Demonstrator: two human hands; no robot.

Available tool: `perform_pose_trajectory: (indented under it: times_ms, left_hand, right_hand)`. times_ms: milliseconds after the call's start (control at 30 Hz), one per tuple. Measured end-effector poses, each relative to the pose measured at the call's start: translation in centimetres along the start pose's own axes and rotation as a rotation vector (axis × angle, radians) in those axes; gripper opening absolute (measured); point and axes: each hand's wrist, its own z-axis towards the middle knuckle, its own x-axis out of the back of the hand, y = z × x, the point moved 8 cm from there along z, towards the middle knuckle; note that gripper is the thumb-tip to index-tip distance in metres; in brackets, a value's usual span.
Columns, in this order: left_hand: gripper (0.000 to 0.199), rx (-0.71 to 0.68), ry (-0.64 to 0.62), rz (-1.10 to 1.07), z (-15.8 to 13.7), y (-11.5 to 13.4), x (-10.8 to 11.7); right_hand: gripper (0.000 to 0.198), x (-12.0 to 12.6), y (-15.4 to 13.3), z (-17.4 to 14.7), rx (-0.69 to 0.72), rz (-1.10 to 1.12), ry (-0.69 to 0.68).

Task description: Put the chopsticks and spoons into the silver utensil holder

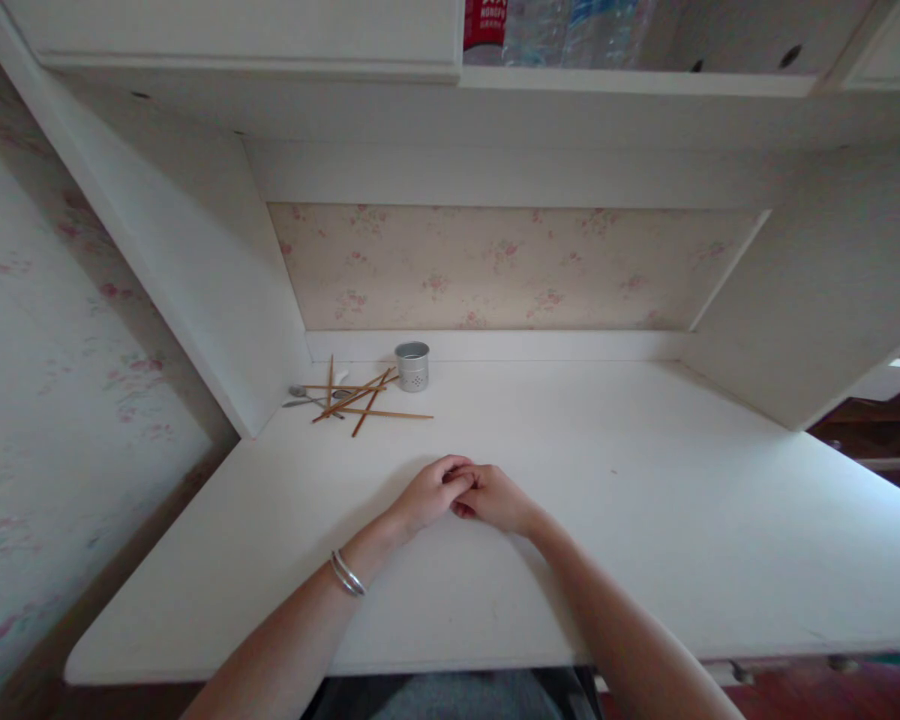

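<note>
My left hand (429, 493) and my right hand (501, 497) rest together on the white desk (630, 540), fingers folded over each other. Both are closed, and no object shows between them. Two silver bangles (347, 573) circle my left wrist. Beyond the hands, to the left, several wooden chopsticks (390, 413) lie crossed in a loose pile. Among them are metal spoons (298, 391), partly covered by the sticks. Just right of the pile a silver metal utensil holder (412, 368) stands upright, with small holes low in its side. Neither hand touches these things.
A shelf (255, 62) runs across above the desk, with clear plastic bottles (562, 35) and a red-labelled item (484, 25) on it. White side panels (187, 260) bound the desk left and right. Floral wallpaper (487, 265) covers the back.
</note>
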Motion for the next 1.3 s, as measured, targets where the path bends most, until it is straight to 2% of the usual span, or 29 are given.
perform_pose_trajectory:
  times_ms: [600, 1300]
  left_hand:
    - [0.029, 0.021, 0.04, -0.022, 0.0, -0.51, 0.35]
    - [0.028, 0.016, 0.018, 0.006, -0.1, -0.18, 0.18]
  right_hand:
    - [0.013, -0.09, -0.1, -0.04, 0.01, 0.025, -0.005]
    - [0.014, 0.08, -0.36, -0.08, -0.011, -0.033, -0.002]
